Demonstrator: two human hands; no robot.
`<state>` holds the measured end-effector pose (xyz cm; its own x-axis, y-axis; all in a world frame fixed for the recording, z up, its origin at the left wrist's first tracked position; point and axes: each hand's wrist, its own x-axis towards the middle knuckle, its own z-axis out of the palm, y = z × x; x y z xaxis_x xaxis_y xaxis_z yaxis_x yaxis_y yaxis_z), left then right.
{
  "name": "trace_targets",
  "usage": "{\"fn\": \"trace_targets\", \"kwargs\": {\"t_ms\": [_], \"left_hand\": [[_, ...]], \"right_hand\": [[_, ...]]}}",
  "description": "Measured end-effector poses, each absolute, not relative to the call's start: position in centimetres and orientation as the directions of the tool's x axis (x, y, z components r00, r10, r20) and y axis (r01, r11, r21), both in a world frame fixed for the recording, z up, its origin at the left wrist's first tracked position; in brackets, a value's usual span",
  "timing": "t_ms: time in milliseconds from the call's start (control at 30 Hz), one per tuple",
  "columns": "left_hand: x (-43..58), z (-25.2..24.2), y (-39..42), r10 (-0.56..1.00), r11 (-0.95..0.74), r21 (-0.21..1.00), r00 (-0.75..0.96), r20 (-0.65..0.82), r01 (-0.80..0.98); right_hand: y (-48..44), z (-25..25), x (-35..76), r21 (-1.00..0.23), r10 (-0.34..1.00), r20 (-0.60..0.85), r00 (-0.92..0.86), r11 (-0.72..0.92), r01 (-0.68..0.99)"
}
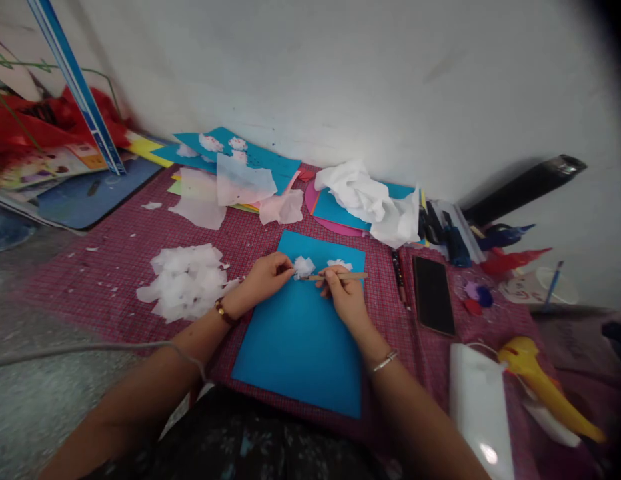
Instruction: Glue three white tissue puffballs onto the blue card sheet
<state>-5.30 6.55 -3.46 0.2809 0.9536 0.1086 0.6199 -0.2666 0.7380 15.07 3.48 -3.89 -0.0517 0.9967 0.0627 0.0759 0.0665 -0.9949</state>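
A blue sheet of paper (303,340) lies in front of me, with a white crumpled tissue tuft (304,267) near its top left. A second white tuft (340,264) sits to the right, partly behind my right hand (339,288). That hand is closed around a thin wooden stick (359,275), whose tip points left at the base of the first tuft. My left hand (271,275) is at the first tuft's left edge, thumb and fingers pinched together; what is between them is hidden. Left of it is a heap of torn white tissue pieces (183,280).
Behind the sheet are crumpled white tissue (355,190) and blue papers with tufts (270,155). On the right lie a phone (433,293), a dark pen (399,277), a white box (480,400) and a yellow glue gun (533,373). A grey cable (115,346) crosses at left.
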Motion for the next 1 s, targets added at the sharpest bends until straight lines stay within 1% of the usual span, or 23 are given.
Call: {"fn": "trace_targets", "kwargs": {"t_ms": [500, 733, 867, 933, 1000], "left_hand": [[-5.29, -3.27, 6.48, 0.946, -0.285, 0.747, 0.303, 0.117, 0.6], [-5.3, -3.41, 6.51, 0.949, -0.284, 0.724, 0.291, 0.12, 0.628], [-5.25, -3.47, 6.53, 0.952, -0.28, 0.722, 0.28, 0.124, 0.632], [-5.23, -3.47, 6.54, 0.954, -0.272, 0.733, 0.272, 0.123, 0.623], [-5.3, -3.27, 6.52, 0.959, -0.241, 0.78, 0.267, 0.098, 0.578]], "right_hand": [[3.46, -4.14, 14.85, -0.983, 0.991, 0.108, -0.077, 0.118, 0.138], [3.56, -3.94, 15.02, -0.994, 0.996, 0.076, -0.039, 0.079, 0.075], [3.69, -4.05, 15.09, -0.987, 0.992, 0.099, -0.081, 0.108, 0.116], [3.72, -4.14, 15.05, -0.983, 0.989, 0.115, -0.093, 0.127, 0.134], [3.71, -4.3, 14.99, -0.982, 0.989, 0.12, -0.091, 0.132, 0.138]]}}
